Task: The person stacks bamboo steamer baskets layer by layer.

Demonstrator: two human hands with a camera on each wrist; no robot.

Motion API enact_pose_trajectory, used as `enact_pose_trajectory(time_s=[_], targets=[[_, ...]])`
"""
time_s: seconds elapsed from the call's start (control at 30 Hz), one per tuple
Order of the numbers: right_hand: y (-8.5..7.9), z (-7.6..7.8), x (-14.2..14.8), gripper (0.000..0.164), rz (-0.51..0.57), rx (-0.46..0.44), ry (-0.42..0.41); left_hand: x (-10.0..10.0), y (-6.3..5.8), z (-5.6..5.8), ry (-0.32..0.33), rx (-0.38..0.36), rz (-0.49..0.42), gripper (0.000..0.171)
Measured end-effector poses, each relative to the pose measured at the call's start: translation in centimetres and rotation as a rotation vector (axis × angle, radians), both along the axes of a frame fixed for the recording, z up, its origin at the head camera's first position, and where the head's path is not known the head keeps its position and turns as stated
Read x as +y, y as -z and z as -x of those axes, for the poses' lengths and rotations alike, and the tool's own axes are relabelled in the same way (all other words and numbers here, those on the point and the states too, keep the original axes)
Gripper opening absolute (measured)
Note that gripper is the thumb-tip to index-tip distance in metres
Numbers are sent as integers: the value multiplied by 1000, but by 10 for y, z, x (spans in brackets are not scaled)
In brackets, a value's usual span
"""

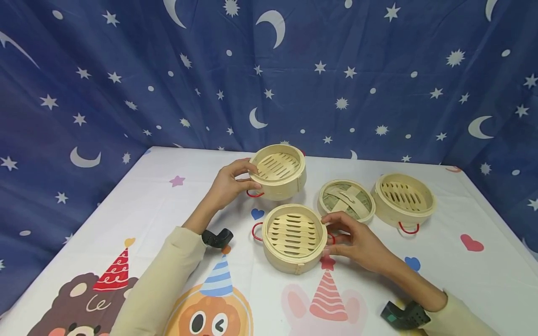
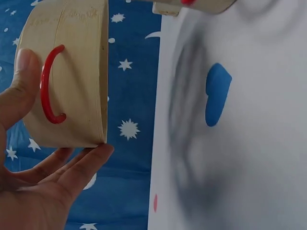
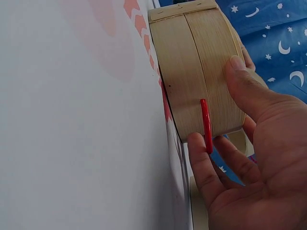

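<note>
My left hand grips a round bamboo steamer basket by its left side, beside a red handle. In the left wrist view this basket is raised off the table, its shadow lying apart on the cloth. Nearer to me, a second steamer basket with a slatted floor stands upright. My right hand holds its right wall around the red handle, thumb against the upper wall and fingers lower down. The undersides of both baskets are hidden in the head view.
A woven bamboo lid lies to the right of the held baskets. Touching or close beside it stands a third steamer basket with a red handle. The white cartoon-print tablecloth ends at a blue star-patterned curtain.
</note>
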State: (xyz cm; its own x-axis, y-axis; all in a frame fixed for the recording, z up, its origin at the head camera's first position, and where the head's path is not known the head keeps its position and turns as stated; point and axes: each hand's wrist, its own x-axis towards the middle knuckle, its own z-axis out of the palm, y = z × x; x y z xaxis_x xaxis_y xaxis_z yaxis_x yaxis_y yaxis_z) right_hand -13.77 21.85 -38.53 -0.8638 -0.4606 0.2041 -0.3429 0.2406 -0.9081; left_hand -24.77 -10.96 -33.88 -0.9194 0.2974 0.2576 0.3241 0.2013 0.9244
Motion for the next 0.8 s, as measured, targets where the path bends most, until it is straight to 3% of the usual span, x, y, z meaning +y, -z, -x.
enact_pose_trajectory(time_s=[0.4, 0.63, 0.8], targets=[[-1, 0, 0, 60, 11, -2, -7, 1, -11, -15, 28, 80, 11, 29], [-1, -1, 0, 59, -3, 9, 1, 6, -22, -30, 119, 84, -70, 27], [-1, 0, 0, 59, 1, 6, -4, 6, -22, -43, 156, 57, -70, 27]])
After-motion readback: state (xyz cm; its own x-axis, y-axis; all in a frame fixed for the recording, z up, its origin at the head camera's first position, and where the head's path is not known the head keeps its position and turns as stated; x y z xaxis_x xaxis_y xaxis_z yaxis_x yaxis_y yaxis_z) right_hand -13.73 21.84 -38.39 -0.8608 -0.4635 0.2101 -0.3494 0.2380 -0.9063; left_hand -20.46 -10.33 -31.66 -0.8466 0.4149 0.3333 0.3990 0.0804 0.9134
